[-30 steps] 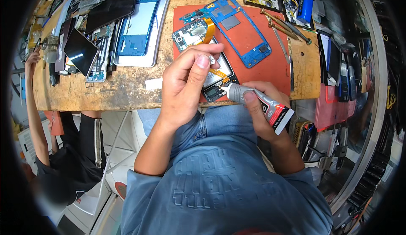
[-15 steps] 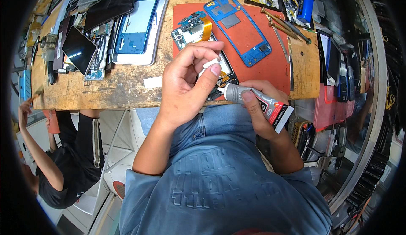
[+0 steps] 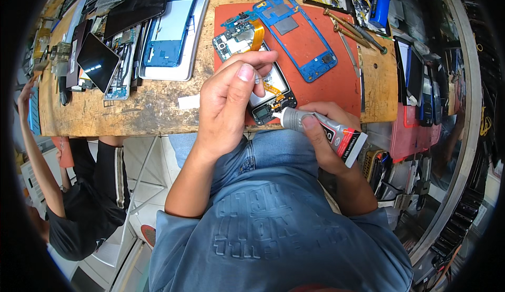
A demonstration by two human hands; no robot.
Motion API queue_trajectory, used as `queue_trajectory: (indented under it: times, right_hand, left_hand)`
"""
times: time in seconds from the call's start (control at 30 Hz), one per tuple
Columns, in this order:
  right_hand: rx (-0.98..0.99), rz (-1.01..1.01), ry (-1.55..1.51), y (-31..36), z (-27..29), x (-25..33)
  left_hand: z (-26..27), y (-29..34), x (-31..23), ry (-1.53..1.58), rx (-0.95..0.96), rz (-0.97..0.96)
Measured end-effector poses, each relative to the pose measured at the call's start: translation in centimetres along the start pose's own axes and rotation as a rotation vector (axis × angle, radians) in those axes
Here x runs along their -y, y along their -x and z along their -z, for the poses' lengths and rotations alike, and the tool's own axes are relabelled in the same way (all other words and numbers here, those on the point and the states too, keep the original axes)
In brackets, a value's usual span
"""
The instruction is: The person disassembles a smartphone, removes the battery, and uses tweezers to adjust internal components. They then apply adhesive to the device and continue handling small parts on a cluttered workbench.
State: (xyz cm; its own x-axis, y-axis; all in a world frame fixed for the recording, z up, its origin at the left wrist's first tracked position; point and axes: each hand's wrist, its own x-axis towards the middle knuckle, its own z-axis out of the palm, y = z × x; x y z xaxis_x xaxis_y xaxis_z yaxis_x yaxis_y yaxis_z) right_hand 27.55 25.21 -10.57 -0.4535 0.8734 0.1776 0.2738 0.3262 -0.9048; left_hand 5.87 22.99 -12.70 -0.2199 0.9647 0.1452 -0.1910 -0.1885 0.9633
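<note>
My right hand (image 3: 327, 129) is wrapped round a grey, black and red glue tube (image 3: 293, 119). Its white nozzle points left, at the lower end of an opened phone (image 3: 263, 114); whether it touches cannot be told. Just left of the nozzle, my left hand (image 3: 225, 105) hovers over the phone, thumb against curled fingers. The small white cap it held a moment ago is hidden within them. An orange ribbon cable (image 3: 257, 35) crosses the phone's upper part near a circuit board (image 3: 242, 22). Beside the phone lies a blue phone frame (image 3: 330, 61).
A red mat (image 3: 344, 89) lies under the phone parts. Screwdrivers (image 3: 363, 34) are to its right. A blue phone shell (image 3: 163, 52) rests on a white tray (image 3: 197, 34) at left, beside stacked phone screens (image 3: 99, 60). Another person (image 3: 79, 213) sits at far left.
My left thumb has moved up and over the fingers, and the white cap has gone from sight. The tube has shifted slightly right. The other person's raised arm has moved.
</note>
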Motion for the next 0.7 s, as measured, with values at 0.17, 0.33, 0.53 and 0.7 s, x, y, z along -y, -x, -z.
queue_trajectory:
  times: [0.17,0.33,0.53,0.7]
  right_hand:
    - [0.015,-0.015,0.025,0.07,0.25,0.26]
    - [-0.013,-0.073,0.010,0.39,0.32,0.29]
    - [0.038,-0.018,0.029,0.27,0.57,0.58]
    - [0.059,0.008,0.030,0.19,0.62,0.59]
  left_hand:
    - [0.34,0.04,0.18,-0.004,0.018,0.003]
    - [0.20,0.08,0.08,0.008,0.007,-0.004]
    - [0.37,0.03,0.41,-0.010,0.014,-0.029]
    - [0.40,0.14,0.23,-0.014,0.021,0.000]
